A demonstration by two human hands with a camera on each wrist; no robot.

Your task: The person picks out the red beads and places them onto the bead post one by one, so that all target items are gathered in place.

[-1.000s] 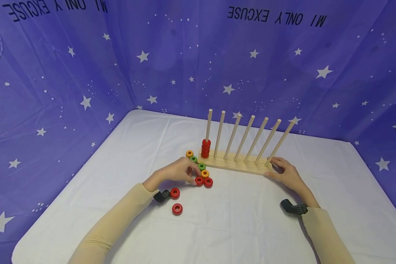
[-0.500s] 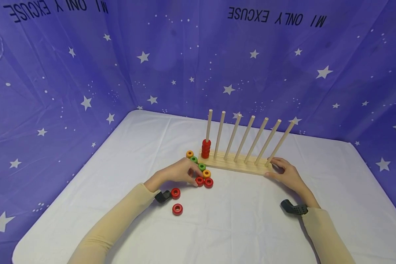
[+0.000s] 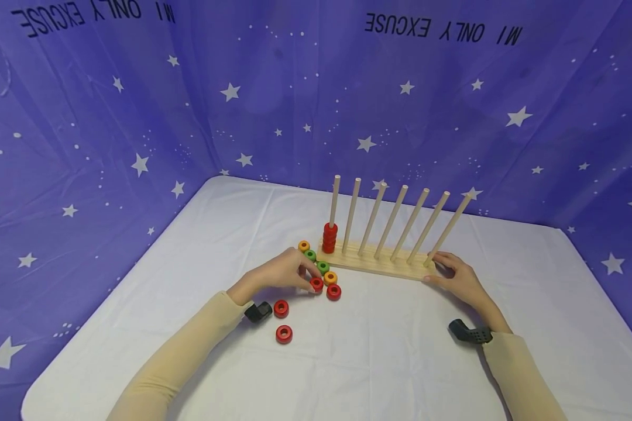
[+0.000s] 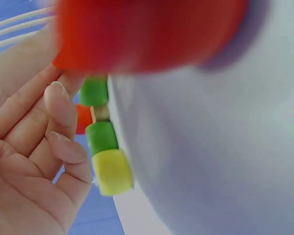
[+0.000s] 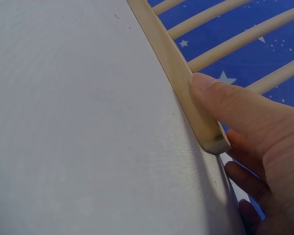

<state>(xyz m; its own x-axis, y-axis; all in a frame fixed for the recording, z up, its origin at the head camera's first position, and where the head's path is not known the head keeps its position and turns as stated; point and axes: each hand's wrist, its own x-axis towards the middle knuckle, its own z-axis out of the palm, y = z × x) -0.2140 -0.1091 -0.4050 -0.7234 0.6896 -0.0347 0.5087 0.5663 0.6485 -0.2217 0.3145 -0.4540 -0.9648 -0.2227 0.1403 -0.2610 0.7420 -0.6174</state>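
My left hand (image 3: pixel 283 270) pinches a red ring bead (image 3: pixel 316 285) between thumb and fingertips, left of the pegboard. Beside that hand lie two green beads (image 3: pixel 323 267), two orange-yellow ones (image 3: pixel 330 278) and a red one. A wooden pegboard (image 3: pixel 379 265) carries several upright pegs, and red beads (image 3: pixel 329 238) are stacked on its leftmost peg. At the board's right end, my right hand (image 3: pixel 455 279) grips the base, the thumb on the front edge in the right wrist view and the other fingers partly hidden behind. A large blurred red bead (image 4: pixel 152 34) fills the top of the left wrist view.
Two more red beads (image 3: pixel 284 334) lie nearer the body, one close to the black wrist camera (image 3: pixel 258 312). A white cloth covers the table (image 3: pixel 379 362). Behind it hangs a purple curtain (image 3: pixel 274 117) with white stars.
My left hand has drawn the pinched red bead slightly up and left, away from the red bead next to it. The right hand stays on the board's end.
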